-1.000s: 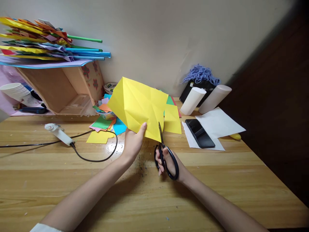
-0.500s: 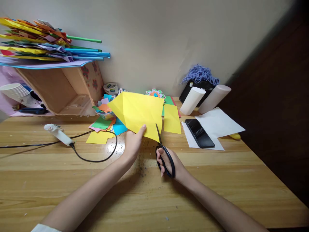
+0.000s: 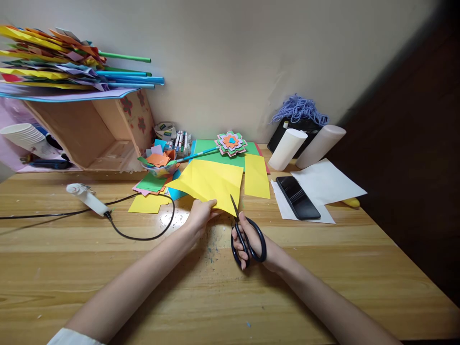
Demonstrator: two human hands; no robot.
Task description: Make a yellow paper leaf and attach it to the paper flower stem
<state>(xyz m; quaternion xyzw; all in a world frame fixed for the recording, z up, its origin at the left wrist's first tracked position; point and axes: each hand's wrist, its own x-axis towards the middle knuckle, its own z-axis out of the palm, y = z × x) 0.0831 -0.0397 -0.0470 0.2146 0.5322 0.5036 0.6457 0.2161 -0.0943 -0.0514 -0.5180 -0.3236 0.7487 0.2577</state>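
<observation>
A creased sheet of yellow paper (image 3: 212, 179) is pinched at its near edge by my left hand (image 3: 200, 216), thumb on top. My right hand (image 3: 247, 242) grips black-handled scissors (image 3: 256, 239) through their loops. One blade lies over the paper's near right corner; the other blade is hidden beneath the sheet. Just right of the held sheet is a yellow paper strip (image 3: 257, 176). Behind it, a layered paper flower (image 3: 231, 143) with a blue stem rests on green paper (image 3: 206, 146).
A glue gun (image 3: 88, 200) with a looping black cable lies at left, near a bowl of paper scraps (image 3: 160, 167). To the right are a phone (image 3: 297, 198), white sheets (image 3: 325, 182) and white rolls (image 3: 287, 149). An open box (image 3: 89, 129) stands at back left.
The yellow sheet has tipped down flatter, uncovering the flower and its stem. Both hands have lowered slightly, and the scissor handles have spread apart.
</observation>
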